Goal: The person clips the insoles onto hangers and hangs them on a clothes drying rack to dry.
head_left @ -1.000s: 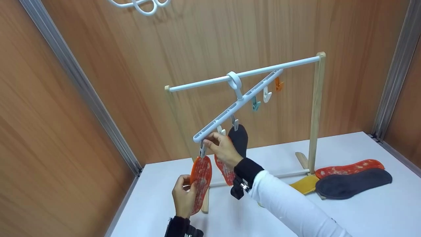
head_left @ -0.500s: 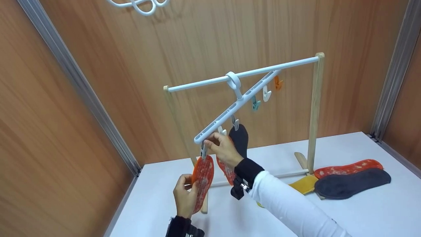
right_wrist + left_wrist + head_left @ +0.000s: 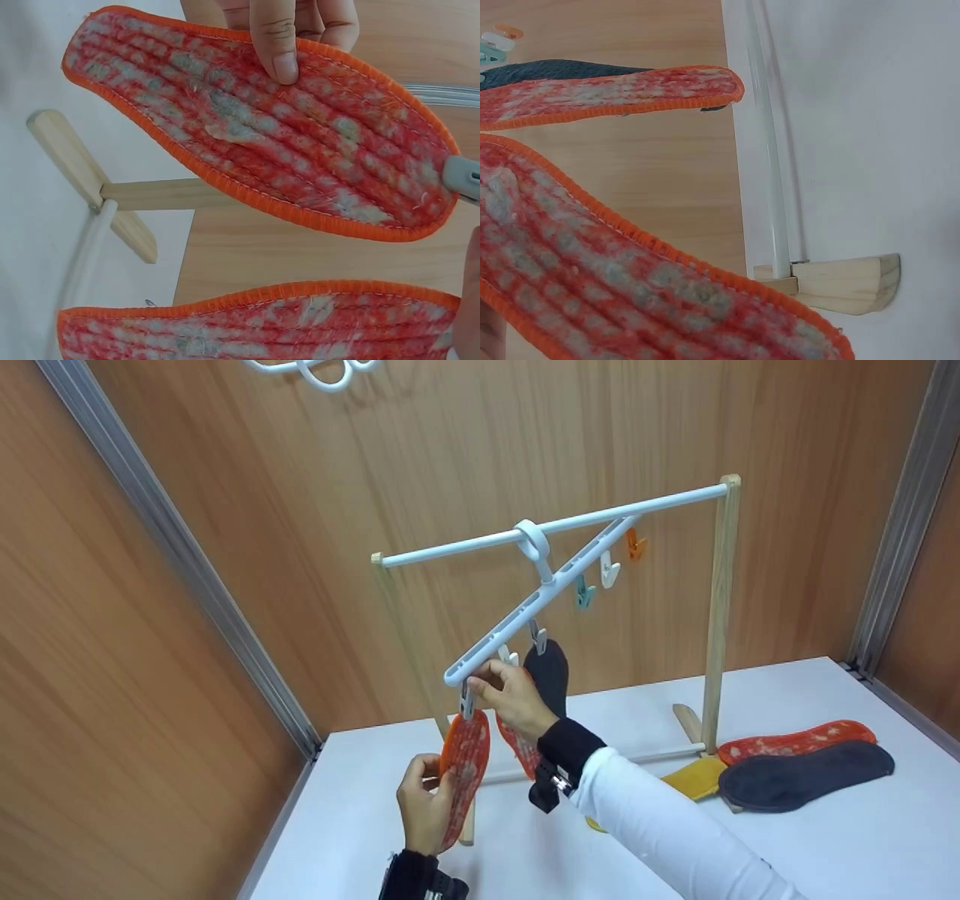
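A red insole with an orange edge (image 3: 466,765) hangs below the near end of a pale blue hanger (image 3: 510,624). My left hand (image 3: 424,806) pinches its side between thumb and fingers. At its top, a grey clip (image 3: 466,701) grips the insole, also visible in the right wrist view as a grey clip (image 3: 461,177). My right hand (image 3: 516,701) holds the upper part of that clip, just under the hanger's end. Behind my right hand hang a second red insole (image 3: 519,746) from a white clip and a dark insole (image 3: 547,671) from a grey clip.
The hanger hooks over a rack's rail (image 3: 630,514). Teal (image 3: 584,594), white (image 3: 609,570) and orange (image 3: 636,544) clips hang at its far half. Red (image 3: 799,740), dark (image 3: 806,777) and yellow (image 3: 696,778) insoles lie by the rack's right foot.
The near hanger end, the clip and the held insole have shifted slightly right in the head view, with both hands following. Both hands keep their hold.
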Demonstrator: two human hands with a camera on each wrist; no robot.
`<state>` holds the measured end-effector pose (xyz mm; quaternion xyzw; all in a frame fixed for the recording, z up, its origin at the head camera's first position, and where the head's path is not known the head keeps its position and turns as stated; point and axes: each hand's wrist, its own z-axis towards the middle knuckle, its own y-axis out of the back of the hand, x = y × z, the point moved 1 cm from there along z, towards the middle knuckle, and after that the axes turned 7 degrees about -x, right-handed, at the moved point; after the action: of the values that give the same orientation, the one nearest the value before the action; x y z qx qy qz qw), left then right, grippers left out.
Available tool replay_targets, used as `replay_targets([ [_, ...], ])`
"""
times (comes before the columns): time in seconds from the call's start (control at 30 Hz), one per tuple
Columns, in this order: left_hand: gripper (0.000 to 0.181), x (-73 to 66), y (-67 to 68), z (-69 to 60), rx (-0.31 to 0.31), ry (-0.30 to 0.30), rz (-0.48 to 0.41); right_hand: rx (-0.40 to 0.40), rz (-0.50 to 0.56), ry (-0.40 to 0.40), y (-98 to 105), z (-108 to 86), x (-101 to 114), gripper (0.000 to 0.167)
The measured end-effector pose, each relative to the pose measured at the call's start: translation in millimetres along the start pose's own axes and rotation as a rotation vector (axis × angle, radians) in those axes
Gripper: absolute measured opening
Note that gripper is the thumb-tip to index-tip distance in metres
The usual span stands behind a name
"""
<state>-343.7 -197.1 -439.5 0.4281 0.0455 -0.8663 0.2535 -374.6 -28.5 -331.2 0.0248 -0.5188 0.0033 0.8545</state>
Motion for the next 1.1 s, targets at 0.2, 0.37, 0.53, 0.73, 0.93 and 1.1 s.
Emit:
replay_targets([
  [0.2, 0.017, -2.4, -0.8, 0.2, 0.011, 0.0, -0.003, 0.017, -0.003, 0.009, 1.9, -0.8, -0.3, 0.025],
  [0.37, 0.017, -3.9, -1.5, -0.2, 0.011, 0.003, -0.003, 0.032, 0.002, 0.019, 2.7, -1.3, -0.7, 0.027],
  [0.53, 0.017, -4.4, -2.7, -0.3, 0.013, -0.006, -0.001, 0.036, 0.009, 0.026, 3.3, -1.9, -0.6, 0.026],
  [0.73, 0.017, -4.5, -3.1, 0.7, 0.024, 0.003, -0.01, 0.043, 0.014, 0.032, 4.4, -1.8, -0.3, 0.028],
  [0.93, 0.018, -10.0, -0.7, 2.0, 0.017, -0.013, 0.0, 0.05, 0.042, 0.075, 2.9, -2.7, -0.5, 0.03],
  [1.1, 0.017, -2.9, -0.8, 2.7, 0.032, 0.001, -0.005, 0.012, 0.047, 0.074, -0.2, -5.7, 1.0, 0.029],
])
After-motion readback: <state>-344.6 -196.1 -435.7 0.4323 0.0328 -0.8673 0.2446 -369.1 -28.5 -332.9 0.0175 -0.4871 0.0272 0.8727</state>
